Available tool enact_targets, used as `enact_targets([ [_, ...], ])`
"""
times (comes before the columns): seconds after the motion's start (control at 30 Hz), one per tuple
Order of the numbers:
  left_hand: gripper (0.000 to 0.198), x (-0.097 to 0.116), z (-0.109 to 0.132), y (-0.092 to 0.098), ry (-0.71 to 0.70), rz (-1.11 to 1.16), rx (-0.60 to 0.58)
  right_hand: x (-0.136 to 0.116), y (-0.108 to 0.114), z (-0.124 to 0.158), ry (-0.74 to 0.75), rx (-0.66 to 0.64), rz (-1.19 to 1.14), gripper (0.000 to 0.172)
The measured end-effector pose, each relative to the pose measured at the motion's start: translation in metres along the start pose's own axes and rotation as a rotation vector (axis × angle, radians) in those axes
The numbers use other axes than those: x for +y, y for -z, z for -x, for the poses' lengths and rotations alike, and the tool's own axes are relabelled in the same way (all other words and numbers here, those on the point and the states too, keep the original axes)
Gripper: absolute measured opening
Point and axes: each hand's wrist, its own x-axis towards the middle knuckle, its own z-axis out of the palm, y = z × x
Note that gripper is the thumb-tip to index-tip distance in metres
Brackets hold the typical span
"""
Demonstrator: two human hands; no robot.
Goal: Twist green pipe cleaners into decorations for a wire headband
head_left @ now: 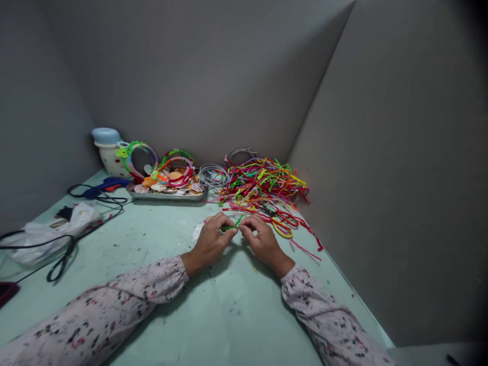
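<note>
Green pipe cleaner (233, 225) sits pinched between both hands at mid-bench, left hand (211, 239) and right hand (261, 239) each with a closed grip on an end. It looks light and bendy (best held near the tips). A tangled cord pile (263, 188) crowds twelve o'clock; a wall runs close at three; the bench (152, 254) lies open toward nine.

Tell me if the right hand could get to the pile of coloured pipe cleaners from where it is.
Probably yes. The right hand rests just in front of the pile of coloured pipe cleaners, with nothing between them. But its fingers, with the left hand, are pinching a green piece.
</note>
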Motion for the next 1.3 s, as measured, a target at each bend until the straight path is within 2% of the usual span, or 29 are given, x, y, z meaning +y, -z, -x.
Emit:
enact_targets([
  [0.13, 0.007, -0.0007, -0.0005, -0.0015, -0.034, -0.069, 0.022, -0.0007, 0.0002, -0.0009, -0.028, 0.024, -0.026, 0.009],
  [0.27, 0.014, -0.0018, -0.0003, -0.0010, -0.105, -0.097, 0.043, 0.0012, 0.0001, -0.0017, -0.045, 0.092, -0.020, 0.011],
  [0.5, 0.012, -0.0039, -0.0023, -0.0001, -0.077, -0.113, 0.045, 0.0024, -0.0025, -0.0003, -0.041, 0.153, 0.018, 0.011],
  [0.6, 0.014, -0.0026, -0.0027, -0.0002, -0.054, -0.091, 0.060, -0.0003, -0.0022, 0.0008, 0.026, 0.215, 0.027, 0.011],
  [0.7, 0.016, -0.0004, -0.0021, 0.0000, -0.032, -0.060, 0.075, -0.0032, -0.0012, 0.0015, 0.173, 0.288, 0.099, 0.010],
  [0.87, 0.016, 0.0015, -0.0011, -0.0004, -0.034, -0.021, 0.069, -0.0002, -0.0024, 0.0027, 0.317, 0.235, 0.292, 0.012],
  [1.07, 0.016, 0.0027, -0.0011, -0.0002, -0.036, 0.008, 0.055, 0.0056, -0.0034, 0.0037, 0.306, 0.228, 0.301, 0.018],
  [1.3, 0.018, 0.0054, 0.0003, 0.0000, -0.022, 0.064, 0.033, 0.0061, -0.0030, 0.0034, 0.357, 0.236, 0.323, 0.021],
])
